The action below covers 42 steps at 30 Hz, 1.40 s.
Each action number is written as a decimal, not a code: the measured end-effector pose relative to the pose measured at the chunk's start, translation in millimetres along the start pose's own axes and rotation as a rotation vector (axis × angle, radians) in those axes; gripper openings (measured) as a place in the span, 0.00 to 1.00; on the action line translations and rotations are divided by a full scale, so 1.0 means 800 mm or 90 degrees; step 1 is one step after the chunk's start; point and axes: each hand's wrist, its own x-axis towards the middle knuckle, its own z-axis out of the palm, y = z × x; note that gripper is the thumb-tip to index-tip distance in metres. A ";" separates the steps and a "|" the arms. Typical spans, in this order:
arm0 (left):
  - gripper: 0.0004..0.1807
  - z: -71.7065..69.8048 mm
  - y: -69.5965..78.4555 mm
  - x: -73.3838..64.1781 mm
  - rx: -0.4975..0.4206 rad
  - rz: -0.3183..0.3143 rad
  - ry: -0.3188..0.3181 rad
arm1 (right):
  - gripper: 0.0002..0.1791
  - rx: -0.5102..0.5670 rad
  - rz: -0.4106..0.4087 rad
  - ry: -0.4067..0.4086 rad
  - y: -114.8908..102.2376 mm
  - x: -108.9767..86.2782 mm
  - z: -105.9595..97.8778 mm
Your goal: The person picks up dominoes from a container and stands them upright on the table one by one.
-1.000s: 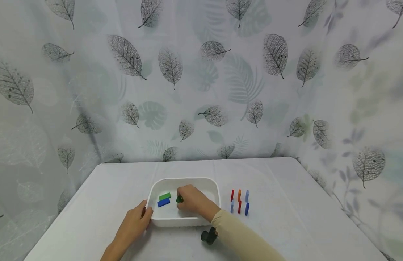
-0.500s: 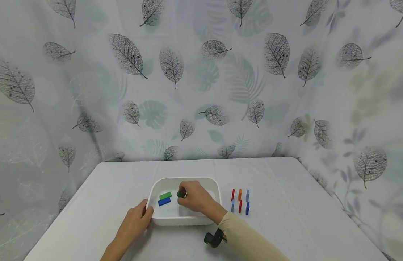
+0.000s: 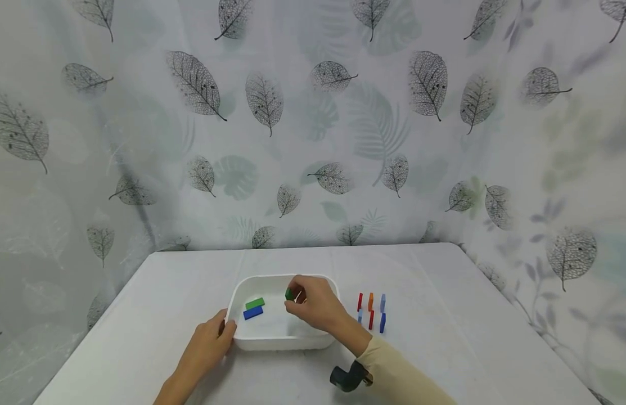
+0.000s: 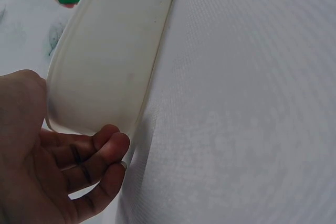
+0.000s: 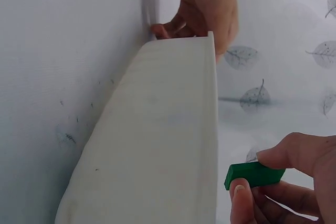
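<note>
My right hand (image 3: pixel 318 306) pinches a small green block (image 5: pixel 254 174) between thumb and fingers, raised above the right half of a white tray (image 3: pixel 282 344). In the right wrist view the block is level with the tray's rim, just beyond it. My left hand (image 3: pixel 205 346) grips the tray's left end, with its curled fingers (image 4: pixel 111 148) against the outer wall. Inside the tray, toward the left, a lighter green block (image 3: pixel 254 304) lies beside a blue block (image 3: pixel 253 313).
Two short rows of thin blocks stand on the table right of the tray, among them a red one (image 3: pixel 371 320), an orange one (image 3: pixel 370 302) and a dark blue one (image 3: pixel 382 323). A black wrist camera (image 3: pixel 348 377) hangs under the right forearm. A leaf-print curtain (image 3: pixel 313 140) backs the table.
My right hand has lifted the green block up from low in the tray and moved it a little to the right. The left hand keeps its hold on the tray.
</note>
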 end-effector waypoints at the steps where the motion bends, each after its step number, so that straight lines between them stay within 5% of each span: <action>1: 0.09 0.000 0.001 0.000 -0.001 0.001 0.000 | 0.07 0.002 -0.003 0.007 0.000 -0.002 -0.003; 17: 0.09 -0.002 -0.005 -0.002 0.006 0.001 0.004 | 0.08 0.050 -0.021 0.084 0.001 -0.042 -0.041; 42: 0.11 0.000 0.000 -0.002 0.005 0.004 0.002 | 0.11 0.085 0.082 0.129 0.044 -0.120 -0.072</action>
